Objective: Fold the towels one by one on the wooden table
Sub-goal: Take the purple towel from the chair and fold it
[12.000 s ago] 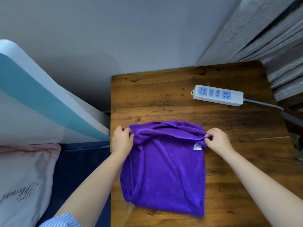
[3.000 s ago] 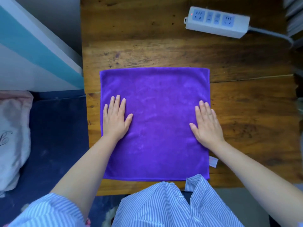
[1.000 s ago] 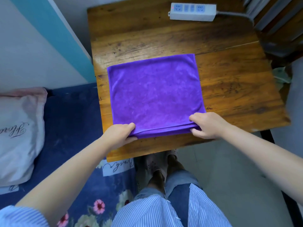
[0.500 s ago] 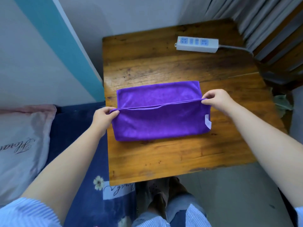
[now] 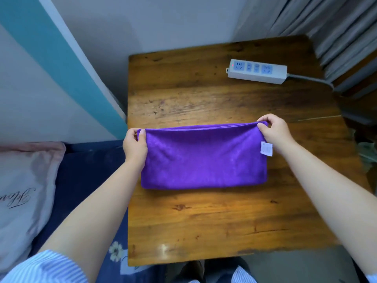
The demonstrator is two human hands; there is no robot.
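Note:
A purple towel (image 5: 204, 158) lies folded in half on the wooden table (image 5: 214, 221), forming a wide rectangle with its fold toward me. My left hand (image 5: 134, 147) pinches the towel's far left corner. My right hand (image 5: 273, 131) pinches the far right corner, where both layers' edges meet. A small white label (image 5: 266, 148) hangs at the towel's right side, just below my right hand.
A white power strip (image 5: 257, 71) with blue sockets lies at the table's far right, its cable running off right. Grey curtains (image 5: 326, 21) hang behind. A bed with a pink pillow (image 5: 22, 190) and dark blue sheet stands left of the table.
I lifted the towel's near edge and carried it over to the far edge, folding the towel in half. The two edges now line up under my fingers.

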